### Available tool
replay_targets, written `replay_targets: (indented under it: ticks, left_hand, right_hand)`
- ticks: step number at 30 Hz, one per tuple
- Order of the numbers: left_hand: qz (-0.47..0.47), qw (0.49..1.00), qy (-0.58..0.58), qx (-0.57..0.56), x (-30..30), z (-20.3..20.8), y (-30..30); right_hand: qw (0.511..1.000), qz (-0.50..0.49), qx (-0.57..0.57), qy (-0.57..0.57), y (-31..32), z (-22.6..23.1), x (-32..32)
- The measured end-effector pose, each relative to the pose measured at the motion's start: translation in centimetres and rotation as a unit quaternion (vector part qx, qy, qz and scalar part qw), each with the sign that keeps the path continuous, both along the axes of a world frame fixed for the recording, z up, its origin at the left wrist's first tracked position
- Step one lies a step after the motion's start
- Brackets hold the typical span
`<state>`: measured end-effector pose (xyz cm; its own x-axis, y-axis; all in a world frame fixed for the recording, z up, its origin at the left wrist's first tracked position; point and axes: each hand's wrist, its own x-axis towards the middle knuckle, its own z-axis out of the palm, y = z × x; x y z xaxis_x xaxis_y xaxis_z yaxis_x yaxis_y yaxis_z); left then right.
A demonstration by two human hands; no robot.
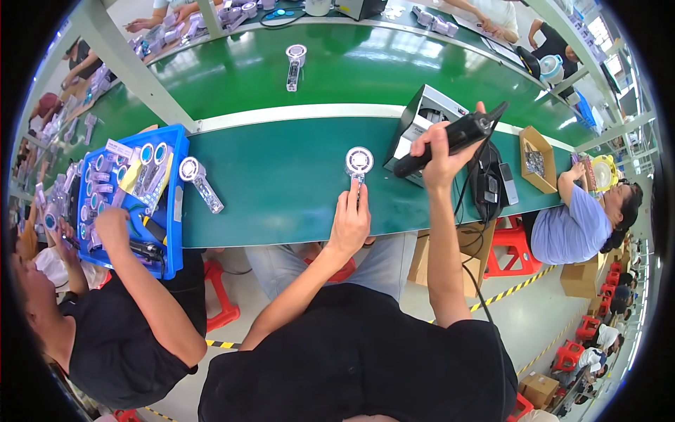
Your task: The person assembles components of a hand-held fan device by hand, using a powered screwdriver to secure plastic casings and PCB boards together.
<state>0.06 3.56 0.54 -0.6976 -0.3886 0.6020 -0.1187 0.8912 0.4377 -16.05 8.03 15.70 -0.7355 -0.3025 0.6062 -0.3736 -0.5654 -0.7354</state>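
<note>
On the green bench a small white and lilac handheld fan (359, 160) lies with its round head away from me and its opened handle toward me. My left hand (349, 224) has its fingers closed on the lower handle, covering part of it. Raised to the right, my right hand (441, 158) is wrapped round a black corded electric screwdriver (450, 144), held aslant above the bench and apart from the fan. Another fan (202, 184) with its handle's inner parts showing lies farther left, beside the blue tray.
The blue tray (177, 211) on the left holds several fans and tools; a co-worker's hand (112, 225) reaches into it. A grey box-shaped machine (422, 116), black power adapters (486, 190) and a carton of small parts (538, 160) stand right. One fan (293, 68) lies on the far green belt.
</note>
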Motion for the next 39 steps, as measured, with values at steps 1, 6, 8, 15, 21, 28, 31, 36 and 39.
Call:
replay_targets:
  ticks: [1, 6, 8, 15, 21, 28, 31, 36, 39]
  left_hand:
    - [-0.003, 1.0, -0.002, -0.014, 0.2, -0.1, -0.1]
    - [0.0, 1.0, 0.002, -0.023, 0.3, -0.2, -0.2]
    - [0.004, 1.0, 0.002, -0.027, 0.3, -0.3, -0.2]
    - [0.002, 1.0, 0.009, -0.006, 0.1, -0.7, -0.1]
    - [-0.012, 1.0, 0.003, -0.004, 0.0, -0.3, -0.2]
    - [0.005, 0.999, 0.001, -0.035, 0.3, 0.7, -0.2]
    - [0.003, 0.999, 0.006, -0.034, 0.3, 0.3, -0.2]
    - [-0.01, 1.0, 0.003, -0.015, 0.1, 0.7, 0.1]
    - [-0.019, 1.0, 0.005, 0.007, 0.2, 1.1, 0.0]
  right_hand:
    - [1.0, 0.017, -0.011, 0.02, -0.7, -0.5, 0.6]
    - [0.999, 0.045, 0.005, 0.022, -3.2, -2.2, 1.9]
    - [0.998, 0.059, -0.003, 0.002, -3.7, -2.4, 2.3]
    - [0.998, 0.067, 0.012, 0.01, -4.3, -3.1, 2.3]
    - [0.996, 0.052, 0.031, 0.058, -4.1, -4.3, 2.3]
    - [0.983, 0.061, -0.008, 0.171, -4.5, -6.4, 2.9]
    - [0.985, 0.053, 0.014, 0.162, -4.2, -5.9, 2.9]
    - [0.997, -0.014, -0.012, 0.07, -3.5, -6.5, 3.1]
    - [0.999, 0.009, -0.023, 0.029, -2.4, -5.1, 1.9]
